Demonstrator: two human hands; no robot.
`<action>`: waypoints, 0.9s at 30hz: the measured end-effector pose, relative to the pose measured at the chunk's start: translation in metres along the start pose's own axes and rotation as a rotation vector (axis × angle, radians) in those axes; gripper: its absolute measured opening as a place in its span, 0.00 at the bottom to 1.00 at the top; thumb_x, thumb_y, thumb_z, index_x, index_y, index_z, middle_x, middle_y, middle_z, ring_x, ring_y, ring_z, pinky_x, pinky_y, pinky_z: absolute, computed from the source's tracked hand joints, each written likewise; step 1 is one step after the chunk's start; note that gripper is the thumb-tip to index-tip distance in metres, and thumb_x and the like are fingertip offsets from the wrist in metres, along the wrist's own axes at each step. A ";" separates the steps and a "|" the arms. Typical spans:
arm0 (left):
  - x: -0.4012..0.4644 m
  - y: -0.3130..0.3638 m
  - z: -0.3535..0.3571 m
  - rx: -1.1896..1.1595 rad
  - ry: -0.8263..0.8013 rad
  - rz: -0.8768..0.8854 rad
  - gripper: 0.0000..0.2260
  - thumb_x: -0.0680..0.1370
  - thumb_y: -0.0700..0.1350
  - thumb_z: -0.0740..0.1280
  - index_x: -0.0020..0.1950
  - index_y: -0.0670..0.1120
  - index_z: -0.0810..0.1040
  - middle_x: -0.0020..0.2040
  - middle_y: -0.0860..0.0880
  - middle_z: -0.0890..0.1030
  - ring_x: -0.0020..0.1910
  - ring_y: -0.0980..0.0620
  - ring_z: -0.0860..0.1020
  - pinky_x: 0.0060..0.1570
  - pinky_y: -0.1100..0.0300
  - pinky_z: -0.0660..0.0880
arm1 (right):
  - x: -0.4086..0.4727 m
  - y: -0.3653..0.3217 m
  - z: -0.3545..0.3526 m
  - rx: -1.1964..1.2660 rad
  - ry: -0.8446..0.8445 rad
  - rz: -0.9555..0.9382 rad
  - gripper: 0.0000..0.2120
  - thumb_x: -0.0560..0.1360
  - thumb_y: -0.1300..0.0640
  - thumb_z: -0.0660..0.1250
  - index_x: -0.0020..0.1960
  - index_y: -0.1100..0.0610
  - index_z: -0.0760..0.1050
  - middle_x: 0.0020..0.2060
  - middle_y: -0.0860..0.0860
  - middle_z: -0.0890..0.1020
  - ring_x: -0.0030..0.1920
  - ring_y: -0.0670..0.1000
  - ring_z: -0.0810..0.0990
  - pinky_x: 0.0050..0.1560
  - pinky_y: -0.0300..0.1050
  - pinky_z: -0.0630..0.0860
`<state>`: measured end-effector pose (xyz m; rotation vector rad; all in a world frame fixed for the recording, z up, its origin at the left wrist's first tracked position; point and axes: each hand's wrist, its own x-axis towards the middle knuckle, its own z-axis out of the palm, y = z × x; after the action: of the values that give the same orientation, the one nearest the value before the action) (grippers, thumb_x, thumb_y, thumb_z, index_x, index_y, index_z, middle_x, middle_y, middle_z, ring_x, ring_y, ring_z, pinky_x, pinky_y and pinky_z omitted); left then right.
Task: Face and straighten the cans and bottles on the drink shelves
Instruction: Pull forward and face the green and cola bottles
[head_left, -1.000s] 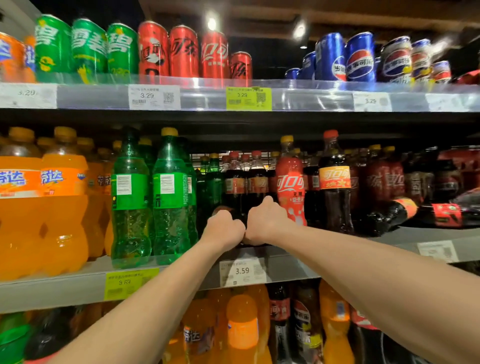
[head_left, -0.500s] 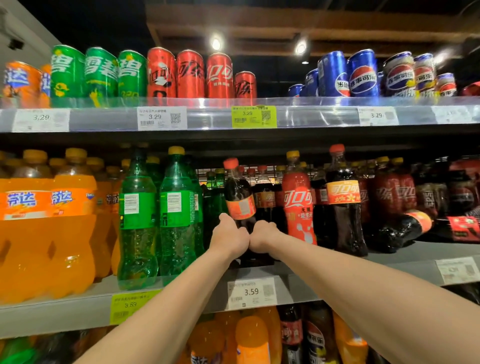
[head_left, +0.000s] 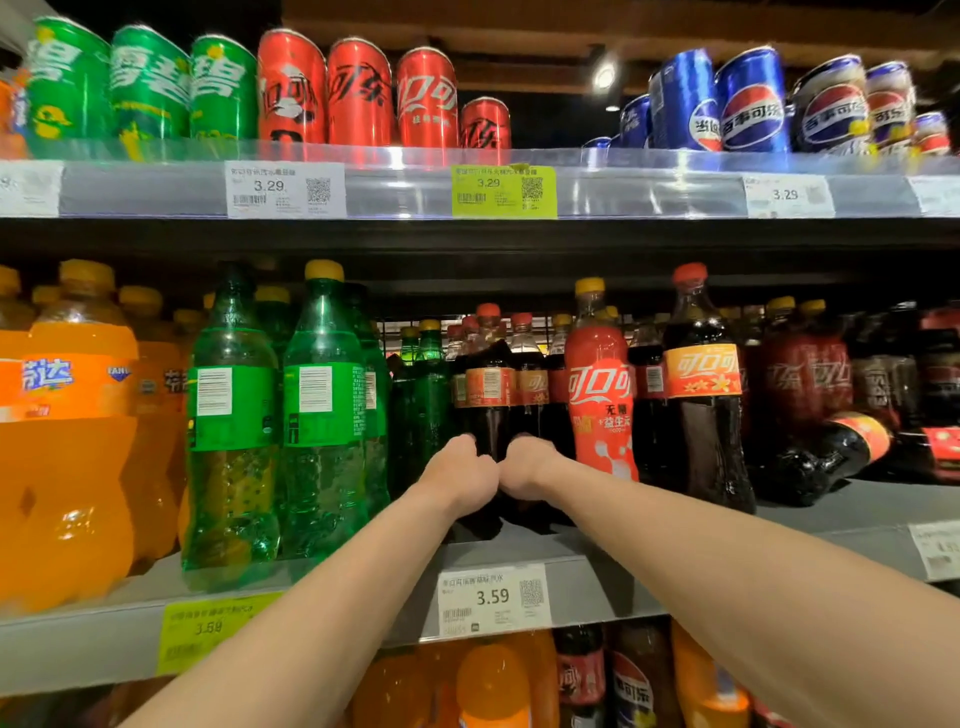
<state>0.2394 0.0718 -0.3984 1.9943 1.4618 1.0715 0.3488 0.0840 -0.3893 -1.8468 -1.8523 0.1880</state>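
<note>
Grip: left hand (head_left: 460, 475) and right hand (head_left: 527, 467), knuckles touching, each wraps a dark cola bottle (head_left: 488, 395) on the middle shelf (head_left: 597, 582).
Facing: green bottles (head_left: 322, 415) show barcodes.
Remaining: one bottle lies toppled (head_left: 836, 452), far right.

dark cola bottle (head_left: 488, 395) upright, barcode facing out, middle shelf (head_left: 597, 582).

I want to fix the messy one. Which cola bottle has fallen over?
The dark cola bottle with the orange label at the right of the middle shelf lies on its side; the other cola bottles stand upright.
</note>
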 end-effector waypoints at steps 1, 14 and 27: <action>-0.001 -0.001 0.000 0.019 0.017 -0.002 0.17 0.81 0.43 0.59 0.69 0.41 0.71 0.63 0.41 0.77 0.60 0.42 0.77 0.62 0.50 0.74 | 0.002 0.001 0.003 -0.010 0.015 -0.003 0.16 0.83 0.58 0.59 0.67 0.66 0.71 0.59 0.60 0.78 0.59 0.58 0.79 0.50 0.44 0.73; -0.012 -0.001 -0.004 0.090 0.068 0.021 0.16 0.82 0.44 0.58 0.70 0.42 0.70 0.65 0.43 0.75 0.57 0.48 0.73 0.52 0.59 0.68 | 0.002 0.000 0.013 0.032 0.132 0.012 0.15 0.81 0.58 0.62 0.65 0.64 0.72 0.61 0.61 0.78 0.57 0.59 0.80 0.50 0.47 0.77; -0.058 0.029 -0.015 0.170 0.266 0.222 0.07 0.81 0.44 0.60 0.49 0.46 0.77 0.47 0.49 0.77 0.45 0.51 0.76 0.43 0.55 0.73 | -0.058 -0.009 -0.026 0.051 0.128 -0.205 0.04 0.77 0.68 0.63 0.48 0.62 0.76 0.41 0.56 0.77 0.43 0.54 0.76 0.38 0.44 0.71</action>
<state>0.2367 0.0061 -0.3871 2.2443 1.5332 1.3927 0.3491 0.0210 -0.3782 -1.5847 -1.9131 0.0427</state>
